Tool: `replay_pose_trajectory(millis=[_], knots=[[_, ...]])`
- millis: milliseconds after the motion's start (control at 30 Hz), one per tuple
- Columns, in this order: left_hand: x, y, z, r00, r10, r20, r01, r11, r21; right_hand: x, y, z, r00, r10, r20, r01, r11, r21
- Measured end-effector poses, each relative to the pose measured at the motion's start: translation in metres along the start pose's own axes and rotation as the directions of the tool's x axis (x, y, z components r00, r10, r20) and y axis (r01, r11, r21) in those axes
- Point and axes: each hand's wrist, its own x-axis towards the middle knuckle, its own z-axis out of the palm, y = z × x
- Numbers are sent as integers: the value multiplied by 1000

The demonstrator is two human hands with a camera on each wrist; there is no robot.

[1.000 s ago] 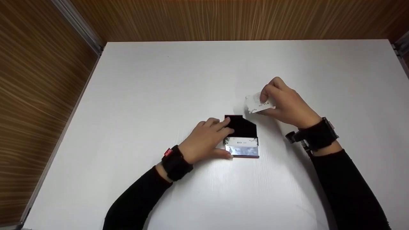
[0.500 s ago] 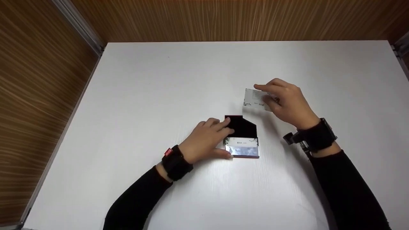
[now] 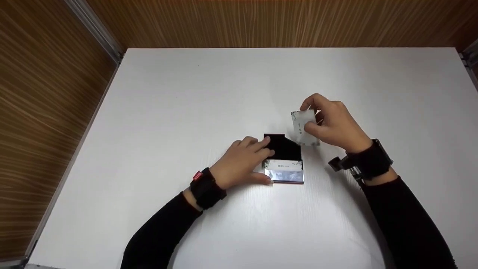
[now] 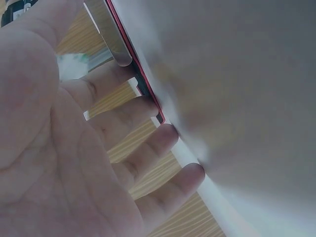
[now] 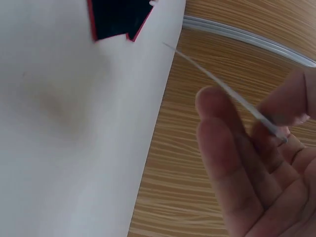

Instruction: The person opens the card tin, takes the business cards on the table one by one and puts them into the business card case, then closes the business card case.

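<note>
A business card case [image 3: 286, 148] lies unfolded on the table, its black flap on the far side. A white card [image 3: 285, 164] with leafy corners shows in the case, above a shiny silver strip. My left hand [image 3: 239, 164] rests at the case's left side, two fingers on the flap and the thumb by the near corner. In the left wrist view its fingers are spread along the case's red edge [image 4: 129, 37]. Between thumb and fingers my right hand [image 3: 334, 125] pinches a loose business card [image 3: 301, 120], above and right of the flap. The right wrist view shows that card [image 5: 212, 76] nearly edge-on.
The white table [image 3: 194, 101] surrounds the case. A wood-grain panel [image 3: 261, 24] rises along the far edge, another panel [image 3: 48, 112] along the left, with a metal strip [image 3: 91, 31] at their corner. Black bands with cameras are on both wrists.
The card in my right hand has turned from lying sideways to standing lengthwise, and has come nearer the flap. Fingers of that hand have shifted their hold. My left hand and the case stay put.
</note>
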Motion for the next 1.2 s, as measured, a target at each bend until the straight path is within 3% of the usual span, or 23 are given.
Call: replay_pose_trajectory(millis=[133, 233, 333, 500, 667, 967, 1200], knots=[[1, -1, -1, 1000, 0, 0, 0, 1000, 0, 1, -2, 1, 995, 23, 98, -38, 986, 160], [2, -1, -2, 1000, 5, -5, -5, 1000, 7, 1, -2, 3, 971, 10, 237, -62, 975, 213], [2, -1, -2, 1000, 14, -16, -14, 1000, 9, 1, -2, 7, 934, -9, 358, -70, 976, 206], [2, -1, -2, 999, 21, -30, -21, 1000, 8, 1, -3, 12, 888, 14, 460, -82, 988, 129], [2, -1, -3, 999, 17, -27, -17, 1000, 16, 1, -1, 15, 867, 22, 498, -51, 998, 45], [2, -2, -6, 998, -61, -24, 60, 997, -43, 1, -6, 24, 878, 36, 478, -35, 999, -12], [4, -1, -6, 999, -35, -37, 34, 999, -27, -5, -14, 34, 820, 72, 568, -3, 993, -122]])
